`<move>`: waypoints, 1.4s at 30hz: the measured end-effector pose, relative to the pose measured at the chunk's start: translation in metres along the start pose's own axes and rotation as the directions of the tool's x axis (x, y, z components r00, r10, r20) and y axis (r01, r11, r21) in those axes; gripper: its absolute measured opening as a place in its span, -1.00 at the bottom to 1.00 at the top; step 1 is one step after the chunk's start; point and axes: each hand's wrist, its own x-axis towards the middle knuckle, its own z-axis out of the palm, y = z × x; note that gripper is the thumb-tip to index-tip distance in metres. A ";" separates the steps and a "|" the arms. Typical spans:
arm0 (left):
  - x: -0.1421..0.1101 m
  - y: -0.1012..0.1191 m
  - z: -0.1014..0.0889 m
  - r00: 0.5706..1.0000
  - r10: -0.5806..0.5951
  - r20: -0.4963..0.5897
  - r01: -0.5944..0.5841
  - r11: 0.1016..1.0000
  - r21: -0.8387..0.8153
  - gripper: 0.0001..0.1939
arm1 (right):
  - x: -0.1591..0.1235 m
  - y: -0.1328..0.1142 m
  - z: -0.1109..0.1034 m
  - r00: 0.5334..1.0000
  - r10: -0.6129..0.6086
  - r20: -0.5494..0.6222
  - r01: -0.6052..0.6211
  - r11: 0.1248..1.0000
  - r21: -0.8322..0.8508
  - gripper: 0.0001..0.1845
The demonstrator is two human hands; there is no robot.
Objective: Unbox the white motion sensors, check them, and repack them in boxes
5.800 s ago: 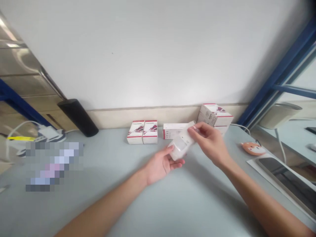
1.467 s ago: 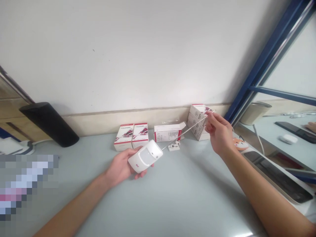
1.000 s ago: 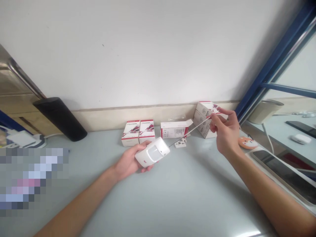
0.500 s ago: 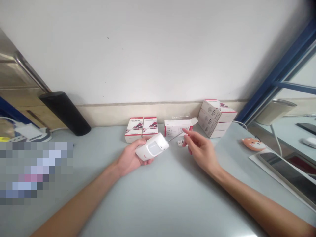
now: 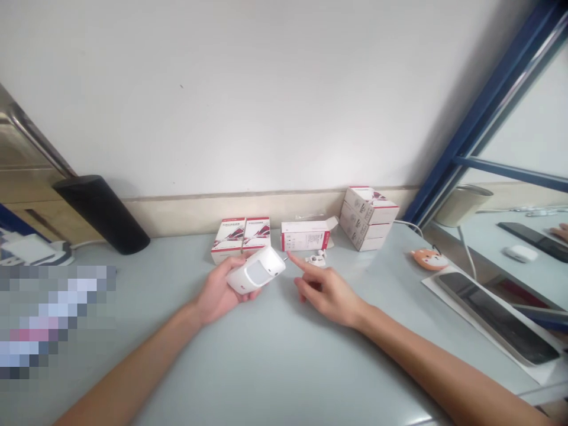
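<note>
white wall (image 5: pixel 231 100), beige skirting (image 5: pixel 186 216); blue window frame (image 5: pixel 474 118)

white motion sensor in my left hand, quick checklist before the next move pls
Sensor held: ok, white motion sensor rests in left hand.
Lens uncovered: ok, fingers clear of it.
Right hand free: ok, holds nothing, index finger extended.
Small white parts within reach: ok, beside open carton.
Carton closed: not ok, flap up.
Sensor's back: cannot tell, hidden.

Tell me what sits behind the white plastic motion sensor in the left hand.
Two white-and-red cardboard boxes stand behind the white plastic motion sensor in the left hand. The sensor hides the lower front of the right box from view.
</note>
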 end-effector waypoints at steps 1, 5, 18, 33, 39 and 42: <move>0.001 0.000 0.001 1.000 -0.004 -0.002 0.004 1.000 -0.018 -0.64 | 0.001 0.000 -0.004 0.999 -0.041 0.001 0.041 0.997 -0.059 -0.32; 0.003 0.001 0.006 0.997 -0.061 0.041 0.062 0.998 -0.023 -0.66 | 0.007 -0.001 -0.029 0.948 -0.250 -0.198 0.165 0.916 -0.366 -0.51; 0.007 0.001 0.000 0.994 -0.105 0.027 0.107 0.987 -0.117 -0.65 | 0.144 -0.019 -0.122 0.998 0.049 -0.033 -0.055 0.583 -0.810 -0.68; -0.001 0.000 0.021 0.988 0.073 -0.138 -0.093 0.986 -0.142 -0.73 | 0.105 -0.017 -0.115 0.886 -0.449 -0.111 0.126 0.465 -0.876 -0.74; -0.024 -0.006 0.055 0.880 0.438 -0.181 -0.421 0.898 0.128 -0.70 | 0.043 0.003 -0.093 0.728 -0.650 -0.219 0.150 0.463 -0.874 -0.85; -0.031 -0.010 0.065 0.906 0.407 -0.118 -0.377 0.901 0.216 -0.69 | 0.028 0.006 -0.077 0.753 -0.626 -0.203 0.157 0.470 -0.869 -0.84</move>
